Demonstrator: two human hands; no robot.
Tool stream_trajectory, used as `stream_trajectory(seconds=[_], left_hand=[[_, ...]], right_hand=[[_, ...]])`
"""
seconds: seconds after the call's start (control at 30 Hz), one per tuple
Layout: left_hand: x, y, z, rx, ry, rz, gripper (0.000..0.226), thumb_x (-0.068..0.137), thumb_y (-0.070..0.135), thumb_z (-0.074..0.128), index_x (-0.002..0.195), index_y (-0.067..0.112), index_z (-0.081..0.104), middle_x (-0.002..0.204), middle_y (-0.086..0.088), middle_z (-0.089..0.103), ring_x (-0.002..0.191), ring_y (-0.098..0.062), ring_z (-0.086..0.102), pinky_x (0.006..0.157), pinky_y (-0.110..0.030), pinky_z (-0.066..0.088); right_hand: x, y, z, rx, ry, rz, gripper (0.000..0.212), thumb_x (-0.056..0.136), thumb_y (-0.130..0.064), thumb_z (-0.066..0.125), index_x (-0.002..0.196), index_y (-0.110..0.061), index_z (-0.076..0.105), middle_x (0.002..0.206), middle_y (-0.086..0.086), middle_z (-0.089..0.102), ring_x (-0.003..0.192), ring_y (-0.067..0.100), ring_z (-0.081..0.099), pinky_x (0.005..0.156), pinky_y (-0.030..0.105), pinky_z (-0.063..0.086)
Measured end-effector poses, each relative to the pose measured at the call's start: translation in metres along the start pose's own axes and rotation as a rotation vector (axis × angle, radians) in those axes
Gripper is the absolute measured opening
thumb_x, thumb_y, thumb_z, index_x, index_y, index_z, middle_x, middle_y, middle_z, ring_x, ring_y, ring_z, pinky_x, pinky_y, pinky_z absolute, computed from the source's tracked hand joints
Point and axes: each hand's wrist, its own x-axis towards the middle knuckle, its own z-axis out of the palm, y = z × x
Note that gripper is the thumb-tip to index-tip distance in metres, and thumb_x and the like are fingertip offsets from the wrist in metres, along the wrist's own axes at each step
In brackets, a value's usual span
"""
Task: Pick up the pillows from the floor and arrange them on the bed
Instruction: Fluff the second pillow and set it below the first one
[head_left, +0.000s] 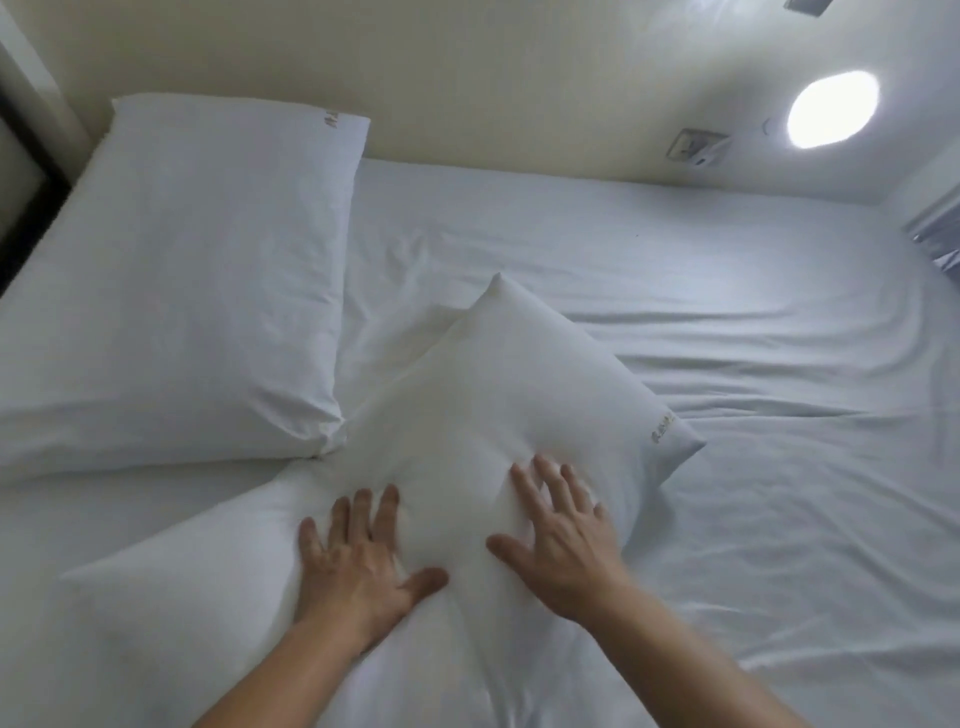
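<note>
Two white pillows lie on the white bed (753, 364). One pillow (176, 291) rests at the head of the bed on the left, against the wall. The second pillow (478, 405) lies askew in the middle, one corner pointing toward the wall, a small logo near its right corner. My left hand (358, 566) lies flat on its near left part with fingers spread. On the pillow's near right part my right hand (561, 540) presses flat, fingers also apart. Neither hand grips the fabric.
A cream wall (467, 78) runs behind the bed, with a round lit lamp (831, 109) and a wall switch plate (698, 146) at the right. A dark frame edge (26, 171) borders the left side. The sheet to the right is wrinkled.
</note>
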Motion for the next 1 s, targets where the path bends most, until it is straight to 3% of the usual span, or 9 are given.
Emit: stream_trajectory(seconds=[0.13, 0.2, 0.3, 0.43, 0.57, 0.7, 0.83, 0.9, 1.0], left_hand=[[0.004, 0.009, 0.015, -0.005, 0.058, -0.018, 0.091, 0.072, 0.078, 0.043, 0.14, 0.018, 0.034, 0.147, -0.005, 0.043, 0.132, -0.019, 0.04, 0.107, -0.042, 0.027], [0.003, 0.013, 0.011, -0.069, 0.071, -0.038, 0.055, 0.079, 0.062, 0.056, 0.115, 0.02, 0.053, 0.12, -0.006, 0.065, 0.108, -0.025, 0.061, 0.092, -0.036, 0.042], [-0.014, 0.014, -0.006, -0.052, 0.101, -0.028, 0.022, 0.087, 0.036, 0.054, 0.097, 0.017, 0.06, 0.098, -0.01, 0.072, 0.091, -0.032, 0.066, 0.076, -0.036, 0.05], [-0.046, 0.011, -0.031, -0.066, 0.182, 0.046, 0.025, 0.084, 0.032, 0.054, 0.097, 0.014, 0.065, 0.1, -0.014, 0.07, 0.094, -0.036, 0.064, 0.075, -0.035, 0.048], [-0.1, 0.009, -0.071, -0.173, 0.3, 0.135, 0.024, 0.077, 0.036, 0.06, 0.073, 0.012, 0.06, 0.088, -0.013, 0.07, 0.086, -0.036, 0.063, 0.063, -0.033, 0.036], [-0.177, 0.003, -0.102, -0.234, 0.362, 0.205, 0.037, 0.074, 0.035, 0.063, 0.053, 0.016, 0.041, 0.069, -0.008, 0.065, 0.074, -0.032, 0.059, 0.058, -0.032, 0.031], [-0.249, -0.048, -0.098, -0.316, 0.367, 0.121, 0.035, 0.076, 0.041, 0.065, 0.057, 0.016, 0.049, 0.059, 0.001, 0.059, 0.066, -0.025, 0.058, 0.059, -0.034, 0.042], [-0.273, -0.084, -0.077, -0.372, 0.313, 0.042, 0.033, 0.079, 0.045, 0.063, 0.065, 0.016, 0.058, 0.061, 0.002, 0.063, 0.065, -0.02, 0.06, 0.063, -0.034, 0.048], [-0.284, -0.142, -0.034, -0.462, 0.259, -0.114, 0.038, 0.085, 0.055, 0.051, 0.074, 0.022, 0.066, 0.078, 0.005, 0.071, 0.087, -0.021, 0.064, 0.077, -0.035, 0.045]], right_hand=[[-0.005, 0.012, 0.023, 0.044, -0.015, 0.02, 0.104, 0.065, -0.083, 0.038, 0.148, -0.041, -0.009, 0.163, -0.006, -0.015, 0.149, 0.021, -0.013, 0.117, 0.055, 0.014], [-0.009, 0.012, 0.025, 0.188, 0.004, 0.153, 0.116, 0.063, -0.081, 0.052, 0.151, -0.035, -0.007, 0.163, 0.006, -0.013, 0.149, 0.027, -0.01, 0.119, 0.051, 0.011], [-0.018, 0.005, 0.025, 0.431, -0.019, 0.333, 0.127, 0.063, -0.072, 0.068, 0.153, -0.023, -0.006, 0.16, 0.023, -0.004, 0.149, 0.037, -0.002, 0.119, 0.048, 0.01], [-0.051, -0.01, 0.03, 0.599, 0.024, 0.427, 0.12, 0.067, -0.064, 0.072, 0.153, -0.014, 0.005, 0.158, 0.022, 0.015, 0.145, 0.036, 0.018, 0.116, 0.046, 0.022], [-0.106, -0.023, 0.047, 1.037, 0.08, 0.568, 0.115, 0.059, -0.066, 0.077, 0.147, -0.015, 0.023, 0.151, 0.015, 0.033, 0.134, 0.038, 0.038, 0.108, 0.053, 0.036], [-0.156, -0.045, 0.064, 1.474, 0.039, 0.641, 0.111, 0.052, -0.067, 0.08, 0.143, -0.028, 0.029, 0.139, 0.003, 0.046, 0.107, 0.03, 0.054, 0.076, 0.047, 0.05], [-0.187, -0.078, 0.079, 1.495, 0.147, 0.414, 0.104, 0.054, -0.058, 0.085, 0.14, -0.022, 0.039, 0.135, 0.003, 0.055, 0.114, 0.025, 0.057, 0.1, 0.045, 0.047], [-0.201, -0.099, 0.094, 1.446, 0.136, 0.325, 0.103, 0.052, -0.058, 0.085, 0.137, -0.023, 0.04, 0.131, 0.001, 0.057, 0.111, 0.022, 0.059, 0.099, 0.04, 0.047], [-0.212, -0.112, 0.132, 1.326, 0.101, 0.376, 0.121, 0.042, -0.067, 0.082, 0.143, -0.023, 0.031, 0.142, 0.008, 0.05, 0.124, 0.03, 0.052, 0.107, 0.046, 0.041]])
